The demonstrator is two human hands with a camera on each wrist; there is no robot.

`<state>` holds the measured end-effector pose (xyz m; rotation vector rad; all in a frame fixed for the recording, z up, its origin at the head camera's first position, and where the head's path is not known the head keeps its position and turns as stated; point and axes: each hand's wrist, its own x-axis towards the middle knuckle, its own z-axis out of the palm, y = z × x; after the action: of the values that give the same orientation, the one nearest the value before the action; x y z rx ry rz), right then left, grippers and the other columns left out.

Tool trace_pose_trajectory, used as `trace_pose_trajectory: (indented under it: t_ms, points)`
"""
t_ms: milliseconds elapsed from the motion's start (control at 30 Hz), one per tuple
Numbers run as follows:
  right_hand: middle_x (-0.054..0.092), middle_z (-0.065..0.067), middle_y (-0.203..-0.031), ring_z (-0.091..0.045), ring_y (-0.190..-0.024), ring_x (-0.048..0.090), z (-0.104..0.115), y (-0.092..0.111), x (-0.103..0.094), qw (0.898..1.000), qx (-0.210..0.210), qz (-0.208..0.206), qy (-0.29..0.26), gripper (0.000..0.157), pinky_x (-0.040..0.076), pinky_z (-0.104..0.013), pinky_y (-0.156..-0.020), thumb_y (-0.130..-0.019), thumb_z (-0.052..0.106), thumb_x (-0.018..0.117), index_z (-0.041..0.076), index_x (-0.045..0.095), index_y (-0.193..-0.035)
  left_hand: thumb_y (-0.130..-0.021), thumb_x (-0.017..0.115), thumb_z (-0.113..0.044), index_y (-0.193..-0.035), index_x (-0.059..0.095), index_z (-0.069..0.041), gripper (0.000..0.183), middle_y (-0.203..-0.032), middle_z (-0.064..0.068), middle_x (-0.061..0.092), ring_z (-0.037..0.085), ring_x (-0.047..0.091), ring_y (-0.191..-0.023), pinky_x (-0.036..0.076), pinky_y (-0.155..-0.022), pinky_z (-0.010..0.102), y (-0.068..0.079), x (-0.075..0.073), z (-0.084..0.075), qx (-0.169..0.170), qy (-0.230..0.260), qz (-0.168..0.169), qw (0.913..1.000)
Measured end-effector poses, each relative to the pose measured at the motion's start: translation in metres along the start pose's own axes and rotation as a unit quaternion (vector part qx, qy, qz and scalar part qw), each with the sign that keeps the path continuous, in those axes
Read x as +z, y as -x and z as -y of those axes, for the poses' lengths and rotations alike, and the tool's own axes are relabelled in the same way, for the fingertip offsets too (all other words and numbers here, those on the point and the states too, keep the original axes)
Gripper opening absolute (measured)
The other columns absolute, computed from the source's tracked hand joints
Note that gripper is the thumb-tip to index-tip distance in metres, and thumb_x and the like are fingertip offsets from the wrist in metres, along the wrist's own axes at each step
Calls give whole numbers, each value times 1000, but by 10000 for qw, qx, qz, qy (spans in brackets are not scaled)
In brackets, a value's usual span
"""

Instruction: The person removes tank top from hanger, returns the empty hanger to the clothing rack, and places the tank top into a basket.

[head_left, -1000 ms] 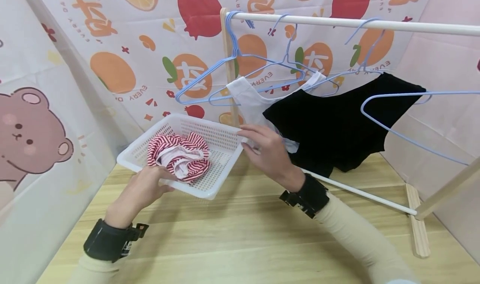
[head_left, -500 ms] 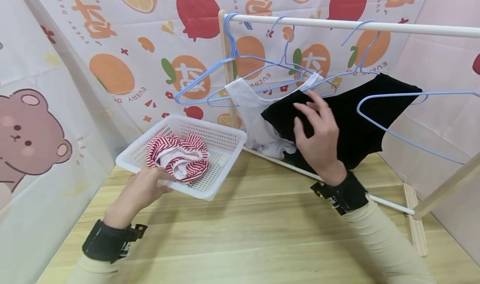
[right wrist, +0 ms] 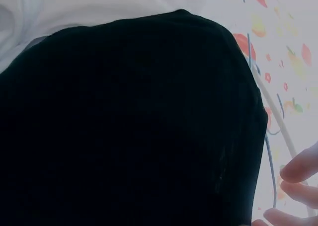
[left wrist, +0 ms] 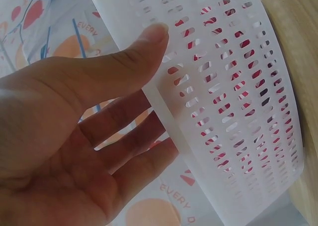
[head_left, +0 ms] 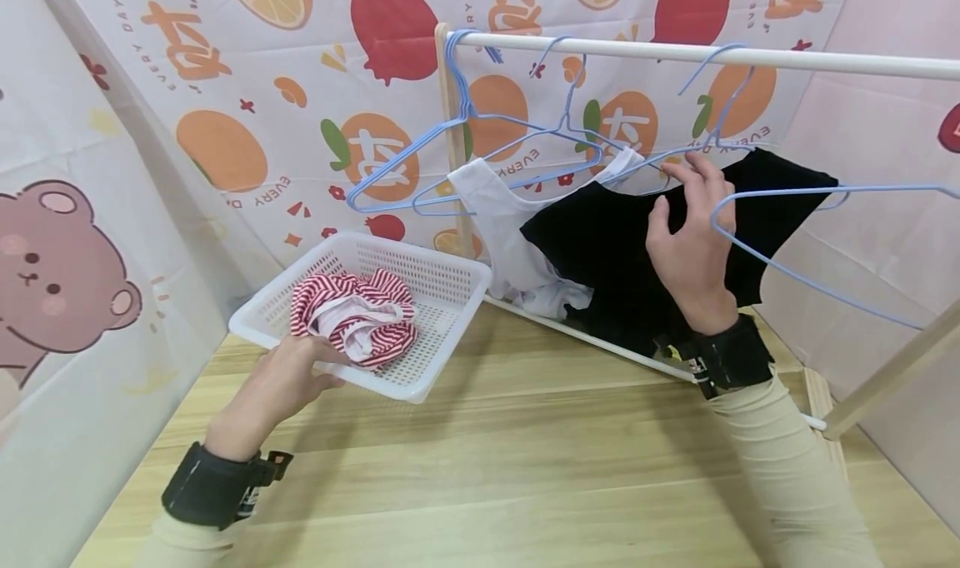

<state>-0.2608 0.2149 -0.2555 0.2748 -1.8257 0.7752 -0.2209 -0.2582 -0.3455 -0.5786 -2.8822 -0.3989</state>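
My left hand (head_left: 288, 385) holds the near rim of a white perforated basket (head_left: 452, 360). In the left wrist view, its thumb (left wrist: 144, 47) presses the outer wall while the other fingers go behind the rim. A crumpled red-and-white striped garment (head_left: 352, 314) lies in the basket. Over on the right, my right hand (head_left: 693, 243) is raised before a black garment (head_left: 592, 226) on a blue hanger (head_left: 716, 139), fingers loosely bent. Whether they touch the cloth or hanger, I cannot tell. Beside the black garment hangs a white one (head_left: 502, 226).
Several blue hangers (head_left: 408, 153) cluster at the left end of the rack's white rail (head_left: 637, 49). Another hanger (head_left: 832, 281) juts forward at right. A lower bar (head_left: 592, 341) runs above the wooden tabletop (head_left: 480, 485). A fruit-print curtain (head_left: 300, 160) stands behind.
My right hand has left the basket's right rim and moved rightward and up to the black garment. The left hand keeps its hold on the basket, and the striped garment stays inside.
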Motion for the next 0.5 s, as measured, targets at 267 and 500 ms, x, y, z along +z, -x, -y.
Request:
trace_pose_trajectory:
  t_ms: [267,500]
  points:
    - [40,-9,-150,-20,-132,39,-6,-8,-3,9987,417,218,-177,44,40,-36,-104,-91,1,50,9,53,-134,-67,84,-8,-93,77,-10,27,-94,9,74,35,66,-96,52,-74,52,0,1,0,-12,-1,14,10000]
    - [31,-5,-155,-19,-132,37,-9,-26,-3,9990,429,-34,-136,57,30,-28,-111,-89,-11,39,7,40,-143,-67,84,-8,-93,77,-11,27,-94,8,74,34,66,-95,53,-73,52,0,1,1,24,-26,-22,10000]
